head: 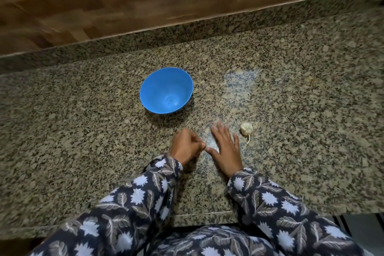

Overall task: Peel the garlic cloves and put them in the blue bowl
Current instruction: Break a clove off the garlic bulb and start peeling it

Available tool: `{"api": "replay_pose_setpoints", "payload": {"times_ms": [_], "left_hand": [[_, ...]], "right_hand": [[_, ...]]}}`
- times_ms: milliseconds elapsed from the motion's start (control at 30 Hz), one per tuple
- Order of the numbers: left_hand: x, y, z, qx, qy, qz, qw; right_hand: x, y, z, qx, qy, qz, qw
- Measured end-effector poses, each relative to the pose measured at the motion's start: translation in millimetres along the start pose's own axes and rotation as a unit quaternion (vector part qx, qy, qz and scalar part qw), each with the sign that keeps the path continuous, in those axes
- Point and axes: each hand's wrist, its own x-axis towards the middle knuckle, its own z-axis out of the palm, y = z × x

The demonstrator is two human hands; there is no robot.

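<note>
A blue bowl [166, 90] stands empty on the speckled granite counter [291, 93]. A whole garlic bulb [246, 128] with a short stem lies to the bowl's lower right. My right hand [225, 147] is spread flat with straight fingers just left of the bulb, a small gap between them; its fingertips are blurred. My left hand [186, 145] is curled into a loose fist beside the right thumb, below the bowl. Whether something small sits inside the fist is hidden.
A raised granite ledge [145, 35] and a wooden wall [104, 2] run along the back of the counter. The counter's front edge [203, 213] lies close to my body. Patterned sleeves cover both arms.
</note>
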Motion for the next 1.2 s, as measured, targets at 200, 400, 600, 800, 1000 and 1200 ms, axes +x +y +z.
{"api": "replay_pose_setpoints", "payload": {"times_ms": [200,400,600,800,1000,1200], "left_hand": [[-17.0,-17.6,-15.6,-0.350,-0.126,-0.098,0.923],[-25.5,-19.8,-4.7,-0.413,-0.048,-0.064,0.907],[-53.4,-25.3,18.0,-0.165,-0.041,0.090,0.981],[-73.0,-30.3,46.7,0.048,-0.169,0.204,0.963],[-81.3,-22.0,53.3,0.248,-0.159,0.317,0.902],[-74.9,-23.6,57.5,0.181,-0.104,0.280,0.937]], "right_hand": [[-13.1,-8.8,-12.1,0.179,-0.002,-0.031,0.983],[-2.0,-6.3,-17.8,0.219,-0.046,0.009,0.975],[-8.5,6.1,-33.6,0.389,0.013,0.115,0.914],[-30.3,23.7,-54.3,0.431,0.000,0.168,0.887],[-49.4,31.3,-52.2,0.444,0.023,0.177,0.878],[-58.1,26.4,-48.8,0.478,0.052,0.180,0.858]]}}
